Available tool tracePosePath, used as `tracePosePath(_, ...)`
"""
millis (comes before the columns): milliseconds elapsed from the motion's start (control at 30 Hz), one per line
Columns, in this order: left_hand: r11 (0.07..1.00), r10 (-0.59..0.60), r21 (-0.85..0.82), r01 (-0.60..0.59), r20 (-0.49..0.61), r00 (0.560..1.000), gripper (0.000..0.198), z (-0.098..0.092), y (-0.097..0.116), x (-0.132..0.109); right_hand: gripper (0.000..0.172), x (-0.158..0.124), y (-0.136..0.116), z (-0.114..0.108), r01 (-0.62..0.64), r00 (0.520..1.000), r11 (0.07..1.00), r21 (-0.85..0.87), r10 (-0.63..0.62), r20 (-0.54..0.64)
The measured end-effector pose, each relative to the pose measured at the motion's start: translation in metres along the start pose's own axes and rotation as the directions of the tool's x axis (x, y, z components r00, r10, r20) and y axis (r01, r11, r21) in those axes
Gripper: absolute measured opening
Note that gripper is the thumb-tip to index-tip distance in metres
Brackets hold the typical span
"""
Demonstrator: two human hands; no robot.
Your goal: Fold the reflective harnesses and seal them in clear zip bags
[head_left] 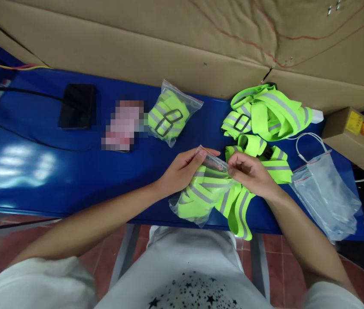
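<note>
A clear zip bag [197, 201] with a folded neon-yellow reflective strap inside lies near the table's front edge. My left hand [186, 167] grips its red-edged zip top at the left end, thumb on the plastic. At the zip's right end my right hand [249, 171] pinches the bag with curled fingers. Loose reflective straps [241, 210] with grey stripes lie beside and behind the bag, partly under my right hand. Another bagged strap [170, 113] with a black buckle rests farther back. A larger pile of straps [275, 111] sits at the back right.
Several clear zip bags [330, 193] lie at the right with a white cable loop. A cardboard box [352, 133] stands at the right edge. On the blue table [40, 184] are a black device [78, 105] with cables and a blurred-out phone-like object [123, 126].
</note>
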State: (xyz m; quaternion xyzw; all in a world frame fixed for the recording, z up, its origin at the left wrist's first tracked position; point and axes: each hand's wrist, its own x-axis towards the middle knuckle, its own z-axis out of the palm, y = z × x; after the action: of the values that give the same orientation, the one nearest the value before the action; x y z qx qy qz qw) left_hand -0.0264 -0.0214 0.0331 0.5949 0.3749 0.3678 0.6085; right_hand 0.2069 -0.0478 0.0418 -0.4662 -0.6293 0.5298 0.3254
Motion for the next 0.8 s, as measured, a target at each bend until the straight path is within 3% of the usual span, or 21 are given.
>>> tracePosePath(133, 0.999, -0.002, 0.037, 0.000, 0.035, 0.999, 0.047, 0.001, 0.002, -0.002, 0.009, -0.001, -0.001, 0.002, -0.028, 0.999, 1.000, 0.014, 0.028, 0.016)
tracePosePath(367, 0.997, 0.016, 0.078, -0.025, 0.106, 0.994, 0.046, 0.005, -0.001, -0.005, 0.023, -0.002, -0.006, 0.011, -0.072, 0.997, 0.997, 0.029, 0.073, -0.018)
tracePosePath(467, 0.998, -0.004, 0.064, -0.006, 0.141, 0.990, 0.045, 0.007, -0.001, -0.006, 0.026, -0.004, -0.007, 0.015, -0.037, 0.998, 0.999, 0.029, 0.038, -0.043)
tracePosePath(600, 0.998, -0.030, 0.052, 0.024, 0.104, 0.994, 0.044, 0.006, 0.001, -0.004, 0.018, -0.007, -0.004, 0.014, 0.055, 0.998, 0.993, -0.103, -0.058, -0.024)
tracePosePath(800, 0.983, 0.076, 0.165, -0.087, 0.070, 0.995, 0.038, 0.001, -0.003, -0.002, 0.020, -0.007, -0.006, 0.016, 0.087, 0.994, 0.958, -0.273, -0.100, -0.036)
